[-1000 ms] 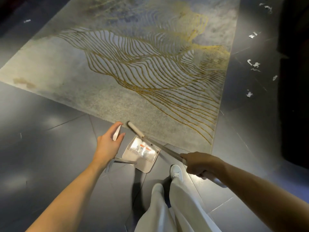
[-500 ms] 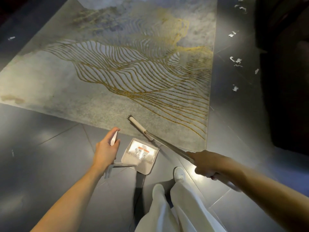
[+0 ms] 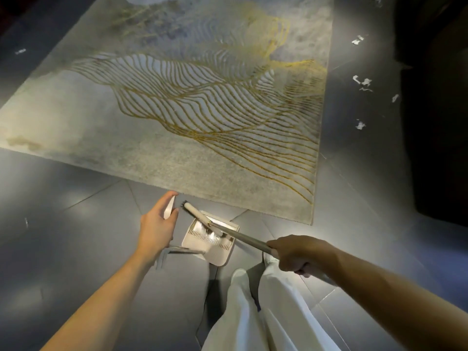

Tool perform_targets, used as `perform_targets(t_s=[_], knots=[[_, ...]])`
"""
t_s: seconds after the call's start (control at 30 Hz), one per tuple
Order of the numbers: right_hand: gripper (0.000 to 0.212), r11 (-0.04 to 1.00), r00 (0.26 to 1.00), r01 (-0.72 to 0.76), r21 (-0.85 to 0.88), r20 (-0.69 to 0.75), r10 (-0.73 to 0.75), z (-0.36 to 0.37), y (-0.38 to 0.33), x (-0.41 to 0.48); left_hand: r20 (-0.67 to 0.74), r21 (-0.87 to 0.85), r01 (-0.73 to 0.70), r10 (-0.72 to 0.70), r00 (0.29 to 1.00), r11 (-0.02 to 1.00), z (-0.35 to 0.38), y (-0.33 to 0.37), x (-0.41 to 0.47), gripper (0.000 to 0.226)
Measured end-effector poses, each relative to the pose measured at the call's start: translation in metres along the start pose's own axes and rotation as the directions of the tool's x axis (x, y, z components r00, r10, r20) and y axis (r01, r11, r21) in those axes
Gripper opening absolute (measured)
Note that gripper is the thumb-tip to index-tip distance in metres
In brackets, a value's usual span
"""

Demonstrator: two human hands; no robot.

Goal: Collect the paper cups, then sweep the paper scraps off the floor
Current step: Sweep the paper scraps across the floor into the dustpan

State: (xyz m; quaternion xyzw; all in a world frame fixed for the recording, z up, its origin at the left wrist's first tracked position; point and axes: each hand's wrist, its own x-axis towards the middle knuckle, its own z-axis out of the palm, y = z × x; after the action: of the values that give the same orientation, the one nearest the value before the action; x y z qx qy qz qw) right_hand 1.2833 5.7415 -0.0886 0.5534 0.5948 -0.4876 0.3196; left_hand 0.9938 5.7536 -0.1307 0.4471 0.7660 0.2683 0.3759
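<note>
My left hand grips the white top of the dustpan handle. The beige dustpan hangs low over the dark floor just in front of my feet. My right hand is curled round the metal broom pole. The broom head sits over the dustpan's far edge, close to my left fingers. Several white paper scraps lie on the dark floor at the right, beyond the rug. One small scrap lies at the far left. No paper cups are in view.
A large grey rug with gold wavy lines covers the floor ahead. A dark piece of furniture stands along the right side. My legs in white trousers and white shoes are below the dustpan.
The broom head has swung left and nearer, from over the rug's edge to the dustpan beside my left hand. The view has shifted slightly.
</note>
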Motion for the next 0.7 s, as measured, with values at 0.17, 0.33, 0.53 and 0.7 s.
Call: perform_targets(t_s=[0.17, 0.33, 0.53, 0.7], knots=[[0.04, 0.998, 1.0, 0.02, 0.066, 0.007, -0.021, -0.016, 0.042, -0.038, 0.045, -0.044, -0.033, 0.035, 0.998, 0.998, 0.005, 0.019, -0.007, 0.044], [0.066, 0.965, 0.995, -0.029, 0.26, -0.088, 0.053, -0.038, 0.092, -0.052, 0.068, -0.075, -0.1, 0.105, 0.992, 0.992, 0.027, 0.067, 0.003, 0.045], [0.062, 0.931, 0.945, -0.053, 0.362, -0.282, 0.163, -0.067, 0.17, -0.056, 0.136, -0.061, -0.256, 0.263, 0.955, 0.965, 0.108, 0.154, 0.014, 0.041], [0.052, 0.859, 0.911, -0.034, 0.511, -0.338, 0.237, -0.115, 0.27, -0.055, 0.171, -0.031, -0.349, 0.349, 0.921, 0.936, 0.207, 0.235, 0.034, 0.039]])
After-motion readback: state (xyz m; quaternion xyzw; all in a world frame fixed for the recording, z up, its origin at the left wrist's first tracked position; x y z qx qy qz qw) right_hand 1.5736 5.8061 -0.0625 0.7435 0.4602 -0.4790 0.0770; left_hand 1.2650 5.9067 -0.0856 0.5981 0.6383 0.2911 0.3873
